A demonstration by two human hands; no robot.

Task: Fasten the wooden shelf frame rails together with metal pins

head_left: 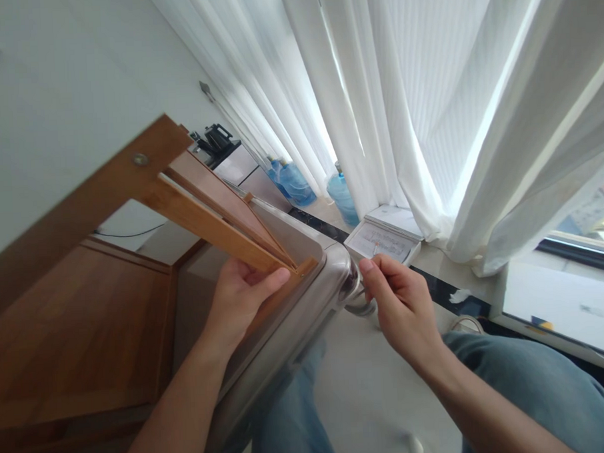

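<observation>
A wooden frame with a slanting slat [212, 227] and a round metal bolt head [139, 159] rises at the left. My left hand [242, 289] is wrapped round the slat's lower end, thumb on the near side. That end meets a wooden block [306, 266] beside the rounded corner of a pale, smooth-edged surface [328, 265]. Off that corner, my right hand [398, 296] is closed in a pinch, thumb against the bent fingers. A thin, greyish thing seems to show at its fingertips, too small to name.
Blue water jugs [341, 195] stand by white curtains [407, 102]. An open white box [385, 239] with a printed sheet sits on the floor beyond my right hand. A black kettle [218, 136] is on a cabinet at the back. My knees are below, in jeans [529, 383].
</observation>
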